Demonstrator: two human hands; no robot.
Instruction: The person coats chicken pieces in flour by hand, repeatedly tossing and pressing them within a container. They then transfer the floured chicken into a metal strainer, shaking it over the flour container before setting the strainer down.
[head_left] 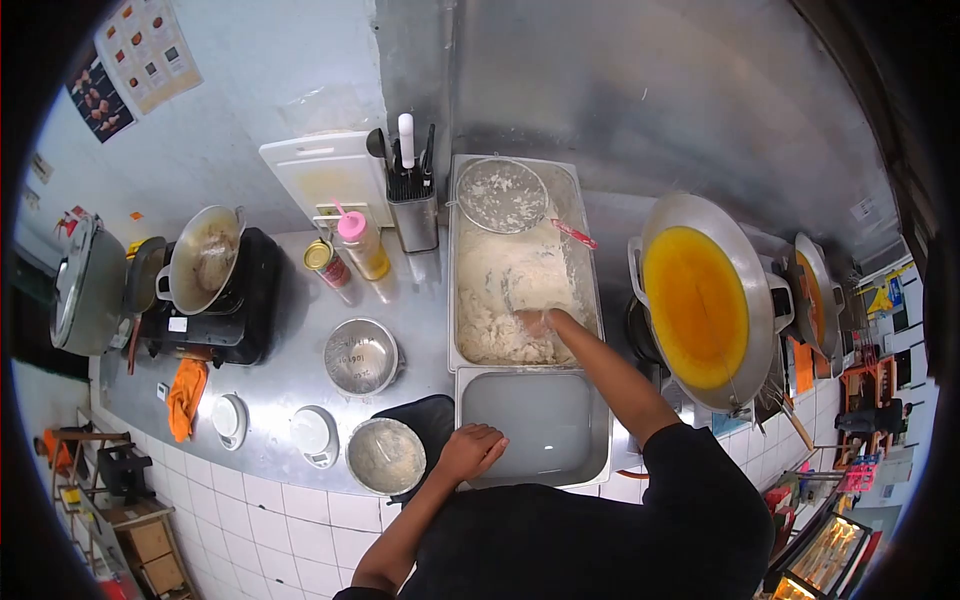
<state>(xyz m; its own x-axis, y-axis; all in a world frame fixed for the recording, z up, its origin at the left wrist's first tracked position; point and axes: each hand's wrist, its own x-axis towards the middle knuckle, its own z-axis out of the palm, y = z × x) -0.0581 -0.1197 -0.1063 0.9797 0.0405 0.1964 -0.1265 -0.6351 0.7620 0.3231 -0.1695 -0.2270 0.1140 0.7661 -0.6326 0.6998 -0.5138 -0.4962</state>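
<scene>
My right hand (pixel 537 322) is down in the flour (pixel 515 275) near the front of a large metal tray (pixel 453 262); its fingers are hidden by flour and blur. A round sieve (pixel 502 195) with flour bits lies at the tray's back, beside a red-handled tool (pixel 573 234). My left hand (pixel 473 452) rests at the left rim of a second tray (pixel 610 440) holding cloudy liquid. Its fingers are curled together, and nothing shows in them. Left of that hand stands a flour-dusted bowl (pixel 386 456).
On the right is a big wok (pixel 690 208) of orange oil. To the left are a steel bowl (pixel 361 357), two white scales (pixel 315 434), a pink-capped bottle (pixel 360 240), a can (pixel 325 262), a knife holder (pixel 414 222) and a pan (pixel 203 259) on a stove (pixel 255 300).
</scene>
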